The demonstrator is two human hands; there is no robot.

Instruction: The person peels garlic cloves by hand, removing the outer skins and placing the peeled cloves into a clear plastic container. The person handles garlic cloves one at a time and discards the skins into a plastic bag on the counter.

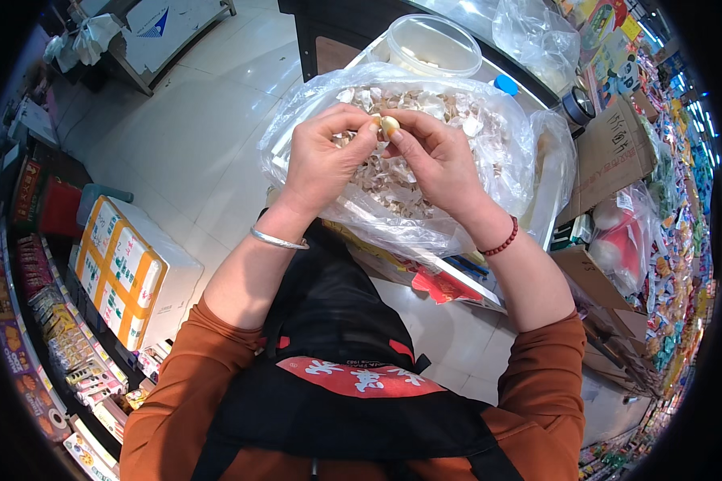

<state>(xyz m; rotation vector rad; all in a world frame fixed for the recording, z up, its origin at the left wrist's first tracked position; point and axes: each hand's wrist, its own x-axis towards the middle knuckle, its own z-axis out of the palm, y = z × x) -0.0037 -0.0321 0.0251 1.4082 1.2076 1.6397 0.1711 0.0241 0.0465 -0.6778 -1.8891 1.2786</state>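
Fingertips nearly meeting, both hands are raised over a clear plastic bag (304, 102) spread wide on the table. Thumb and forefinger of my right hand (442, 159) pinch a pale garlic clove (390, 125). My left hand (331, 153) pinches a small pale piece (375, 119) right beside it; whether that is skin or part of the same clove, I cannot tell. Beneath the hands the bag holds a heap of dry garlic skins (397, 186). Behind it stands a clear round plastic tub (434, 45) with some pale cloves on its bottom.
Near the tub are a blue cap (506, 85) and a dark-lidded flask (577, 105). An open cardboard box (610, 156) stands at the right, before shelves of packaged sweets (668, 288). A taped foam box (138, 270) is on the left, beside a snack shelf (66, 337).
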